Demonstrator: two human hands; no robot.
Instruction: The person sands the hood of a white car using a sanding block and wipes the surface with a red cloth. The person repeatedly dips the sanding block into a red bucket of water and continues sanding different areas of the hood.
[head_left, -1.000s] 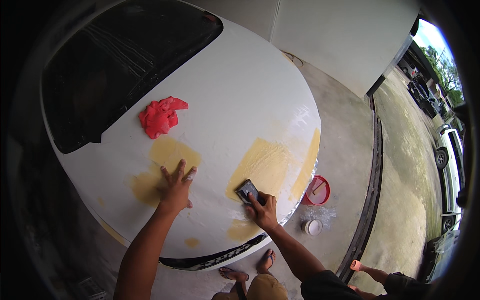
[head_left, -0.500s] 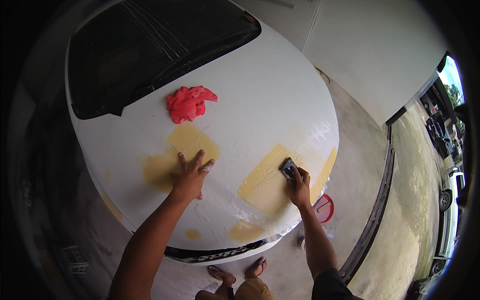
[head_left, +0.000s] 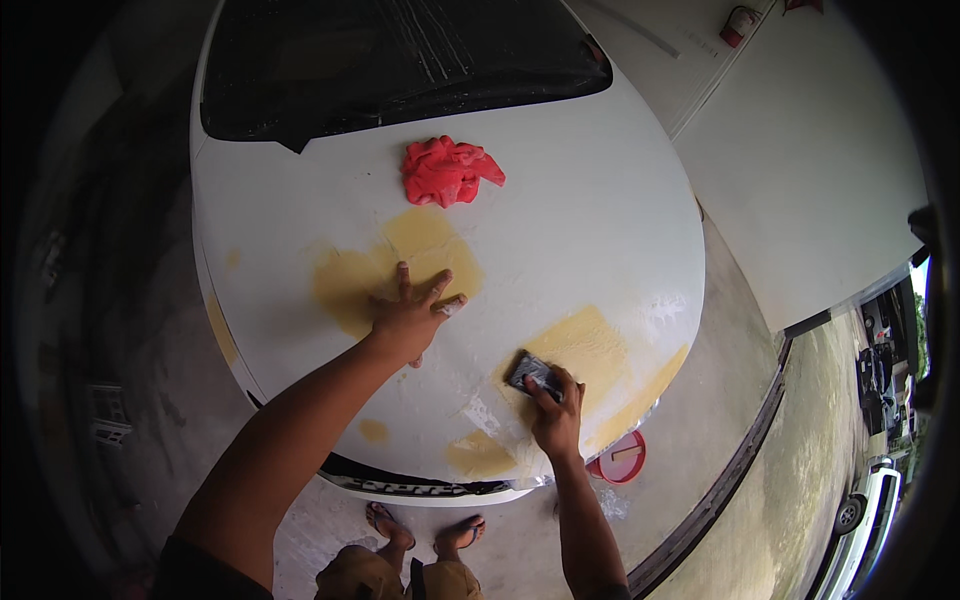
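A white car bonnet (head_left: pixel 590 170) has several pale yellow filler patches on it. My left hand (head_left: pixel 410 320) lies spread on the left large patch (head_left: pixel 350 275), its fingertips touching the surface and some white residue on a finger. My right hand (head_left: pixel 555 410) grips a small dark sanding block (head_left: pixel 530 372), pressed on the lower left part of the right patch (head_left: pixel 590 345), where whitish wet smears show. A crumpled red cloth (head_left: pixel 450 170) lies on the bonnet above my left hand, below the dark windscreen (head_left: pixel 400 60).
My sandalled feet (head_left: pixel 455 530) stand before the front bumper. A red bucket (head_left: pixel 635 465) is on the floor right of the car. A wall (head_left: pixel 810 160), a fire extinguisher (head_left: pixel 738 28), a floor rail (head_left: pixel 720 480) and parked cars (head_left: pixel 870 530) are to the right.
The view has turned, shifting the car rightward and upright. My right hand moved the block up the patch, then back toward its lower left. Another person's hand at lower right has left view.
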